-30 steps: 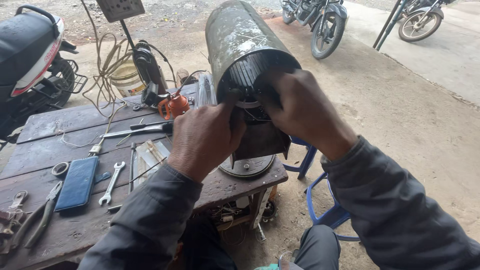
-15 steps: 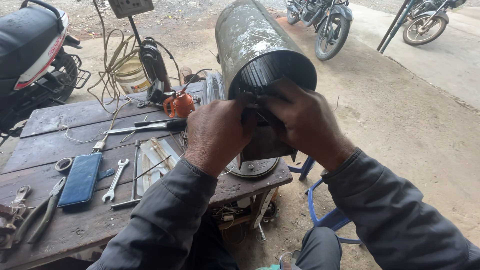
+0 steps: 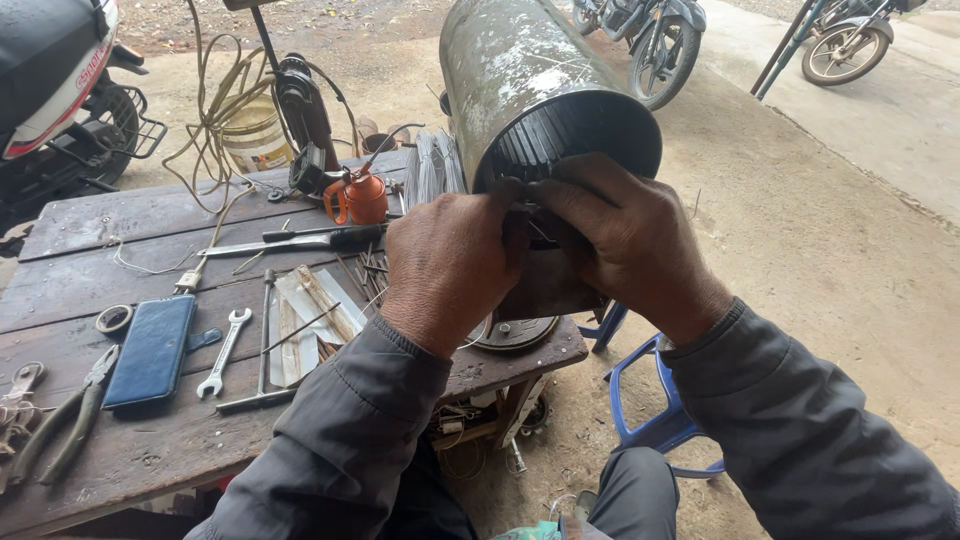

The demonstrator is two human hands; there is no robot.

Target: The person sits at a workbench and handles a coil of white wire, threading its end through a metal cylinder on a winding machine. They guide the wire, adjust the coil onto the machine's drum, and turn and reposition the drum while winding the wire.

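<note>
A large grey metal cylinder (image 3: 520, 80), a motor housing with ribbed slots inside, lies tilted on the right end of the wooden workbench (image 3: 130, 450), its open mouth toward me. My left hand (image 3: 450, 265) and my right hand (image 3: 625, 240) are both pressed together at the lower rim of the opening, fingers curled on something small inside the mouth. What the fingertips pinch is hidden by the hands. A round metal disc (image 3: 515, 332) sits under the housing.
On the bench lie a dark blue phone (image 3: 150, 350), a small wrench (image 3: 224, 352), pliers (image 3: 70, 415), a long blade tool (image 3: 290, 240), an orange oil can (image 3: 358, 195) and metal strips. A scooter stands far left, motorbikes far right, a blue stool (image 3: 650, 420) below.
The view has drifted slightly; both hands stay at the housing's mouth, drawn a little closer together, fingers working at the lower rim.
</note>
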